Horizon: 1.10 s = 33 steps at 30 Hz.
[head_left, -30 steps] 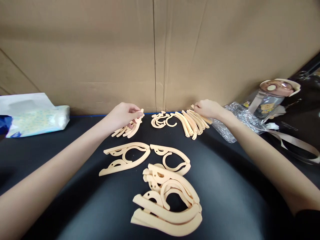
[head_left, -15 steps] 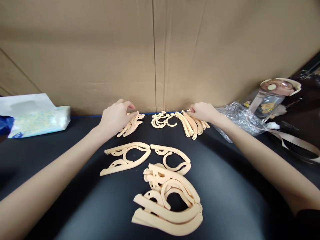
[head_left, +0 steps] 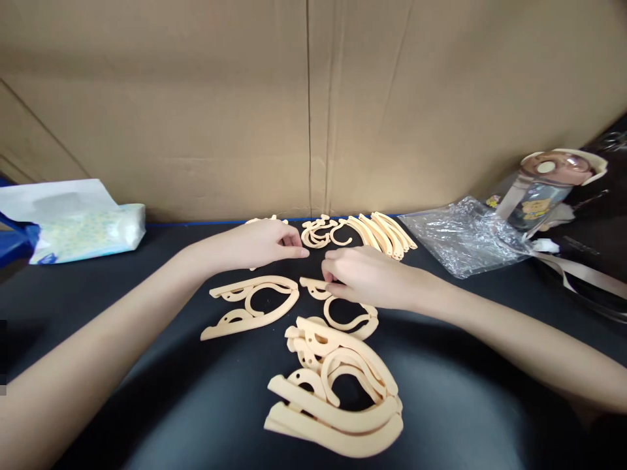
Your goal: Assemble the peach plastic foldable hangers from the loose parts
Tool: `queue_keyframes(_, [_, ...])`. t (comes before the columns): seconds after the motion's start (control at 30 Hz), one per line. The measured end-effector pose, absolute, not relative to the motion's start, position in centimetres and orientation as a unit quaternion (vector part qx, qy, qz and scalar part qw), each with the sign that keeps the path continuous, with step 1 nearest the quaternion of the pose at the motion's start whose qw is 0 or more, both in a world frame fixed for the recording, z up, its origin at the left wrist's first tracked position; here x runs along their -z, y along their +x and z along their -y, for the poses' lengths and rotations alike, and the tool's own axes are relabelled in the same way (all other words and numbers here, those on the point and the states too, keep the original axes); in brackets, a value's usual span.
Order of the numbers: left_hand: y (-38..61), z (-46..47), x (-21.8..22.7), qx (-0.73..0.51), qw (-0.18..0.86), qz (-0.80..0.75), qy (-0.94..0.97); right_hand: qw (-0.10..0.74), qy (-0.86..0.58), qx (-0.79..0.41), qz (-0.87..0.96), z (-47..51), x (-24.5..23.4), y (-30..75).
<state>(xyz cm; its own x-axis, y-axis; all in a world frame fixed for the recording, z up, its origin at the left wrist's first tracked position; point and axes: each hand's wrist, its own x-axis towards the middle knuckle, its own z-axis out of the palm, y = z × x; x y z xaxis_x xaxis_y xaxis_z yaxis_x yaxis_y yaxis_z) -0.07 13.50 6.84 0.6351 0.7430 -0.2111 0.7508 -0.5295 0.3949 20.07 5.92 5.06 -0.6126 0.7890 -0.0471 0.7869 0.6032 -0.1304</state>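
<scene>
My left hand [head_left: 267,243] hovers over the black tabletop [head_left: 450,405], in front of a pile of small cream plastic pieces [head_left: 267,219] that it partly hides. Its thumb and fingers are apart, and nothing shows between them. My right hand [head_left: 360,275] is above a folded cream hanger [head_left: 365,326], covering part of it; the fingers are loosely bent, the thumb is apart, and no held thing shows. Beside that lies another folded hanger [head_left: 259,320]. Nearer me is a stack of folded hangers [head_left: 353,418]. Loose hooks [head_left: 316,236] and a fan of curved hanger arms [head_left: 382,236] lie at the back.
A cardboard wall [head_left: 206,111] rises behind the table. On the left is a soft tissue pack [head_left: 88,232]. To the right lie a crumpled clear plastic bag [head_left: 465,235] and a drinking bottle [head_left: 548,189] with a strap [head_left: 582,277].
Both hands have left the back piles and come inward toward the middle, the right one also nearer me. The curved arms and the clear bag are now uncovered. The view has shifted slightly.
</scene>
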Motion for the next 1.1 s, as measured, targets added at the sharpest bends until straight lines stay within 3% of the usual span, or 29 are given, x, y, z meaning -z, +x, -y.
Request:
queue_keyframes(0.07, [0.1, -13.5, -6.3, 0.015, 0.259, -0.416, 0.872, 0.047, -0.467, -0.101, 0.877, -6.5, -4.7, 20.3])
queue_keyframes(0.17, [0.7, -13.5, -5.7, -0.024, 0.387, -0.374, 0.843, 0.151, -0.479, -0.154, 0.851, -7.8, -5.0, 21.1])
queue_keyframes(0.27, [1.7, -13.2, -5.5, -0.192, 0.515, -0.385, 0.741, 0.264, -0.472, -0.153, 0.827, -8.6, -5.8, 21.8])
queue_keyframes(0.37, [2.6, -12.6, -5.9, -0.352, 0.553, -0.392, 0.646, 0.308, -0.484, -0.063, 0.817, -8.8, -6.9, 22.5])
queue_keyframes(0.43, [2.9, -12.0, -6.3, -0.383, 0.536, -0.387, 0.645, 0.286, -0.499, 0.055, 0.816, -8.8, -7.5, 22.9])
queue_keyframes(0.53, [3.4, -11.1, -6.7, -0.339, 0.515, -0.407, 0.675, 0.16, -0.486, 0.207, 0.834, -8.5, -8.0, 23.2])
queue_keyframes(0.67, [4.0, -10.3, -6.3, -0.293, 0.481, -0.42, 0.712, -0.001, -0.458, 0.242, 0.855, -7.8, -8.0, 22.7])
queue_keyframes(0.83, [5.1, -8.2, -5.6, -0.31, 0.365, -0.44, 0.76, 0.026, -0.521, 0.11, 0.846, -8.4, -7.8, 22.4])
queue_keyframes(0.97, [5.7, -7.2, -5.3, -0.187, 0.257, -0.404, 0.858, 0.209, -0.542, -0.159, 0.799, -10.1, -7.9, 24.5])
queue_keyframes(1.1, [3.8, -10.9, -5.0, -0.22, 0.233, -0.453, 0.832, 0.304, -0.531, -0.263, 0.746, -10.9, -8.1, 25.5])
